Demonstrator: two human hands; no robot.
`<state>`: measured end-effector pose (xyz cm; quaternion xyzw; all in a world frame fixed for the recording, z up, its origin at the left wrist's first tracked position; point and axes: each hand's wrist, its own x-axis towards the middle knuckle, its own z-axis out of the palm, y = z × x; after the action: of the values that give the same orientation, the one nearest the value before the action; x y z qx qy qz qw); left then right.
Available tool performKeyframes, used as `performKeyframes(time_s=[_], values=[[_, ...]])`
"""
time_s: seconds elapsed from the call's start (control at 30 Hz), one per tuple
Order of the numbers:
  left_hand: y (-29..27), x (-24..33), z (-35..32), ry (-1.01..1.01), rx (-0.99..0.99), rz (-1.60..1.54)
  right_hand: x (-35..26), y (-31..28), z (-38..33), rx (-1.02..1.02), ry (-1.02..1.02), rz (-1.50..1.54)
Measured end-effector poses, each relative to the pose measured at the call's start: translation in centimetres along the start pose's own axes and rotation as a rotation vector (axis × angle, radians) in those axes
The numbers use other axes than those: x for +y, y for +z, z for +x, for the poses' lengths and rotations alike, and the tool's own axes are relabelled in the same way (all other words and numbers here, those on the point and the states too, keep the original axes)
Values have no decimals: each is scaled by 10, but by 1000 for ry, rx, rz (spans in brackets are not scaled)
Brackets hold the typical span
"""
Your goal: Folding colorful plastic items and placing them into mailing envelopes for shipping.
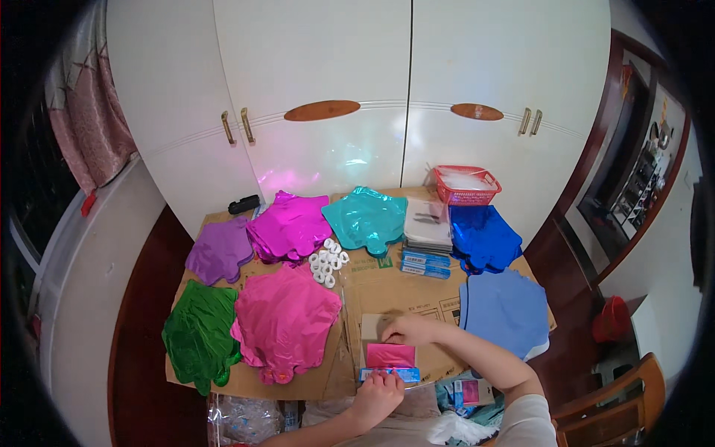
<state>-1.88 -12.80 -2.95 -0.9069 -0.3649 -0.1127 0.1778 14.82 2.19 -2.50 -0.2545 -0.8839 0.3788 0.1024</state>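
Pink foil (391, 355), folded into a rectangle, sits between the two hands near the surface's front edge, its lower end meeting a blue-topped packet strip (411, 375). Left hand (380, 395): fingers bent, tips on the strip and foil's lower edge; can't tell if anything is pinched. Right hand (406, 328): fingers curled down at the foil's top edge, mostly closed, grip hidden. Judgement: best to pin the strip with the left, keep the foil square and flat, and ease it along without creasing corners. Further out: pink foil pile (289, 320) left, white rolls (328, 262) beyond, packet stack (427, 227) with blue strips (425, 264) farther back. Print: small label patches on the strips, dark lettering and a green mark on the cardboard (372, 294); mostly too small to read.
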Motion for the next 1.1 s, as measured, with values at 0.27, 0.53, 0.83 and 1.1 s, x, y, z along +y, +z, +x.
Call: performKeyframes(time_s=[0.27,0.53,0.83,1.1], values=[[1,0,-1,-22,22,-2,-14,-7,-6,-137,210,321],[-6,-9,8,-49,-32,-115,-25,-22,7,-87,177,-209],[-1,-11,11,0,10,-104,132,-139,25,697,519,-800],[-11,-16,13,3,-68,-130,151,-157,17,463,701,-741]])
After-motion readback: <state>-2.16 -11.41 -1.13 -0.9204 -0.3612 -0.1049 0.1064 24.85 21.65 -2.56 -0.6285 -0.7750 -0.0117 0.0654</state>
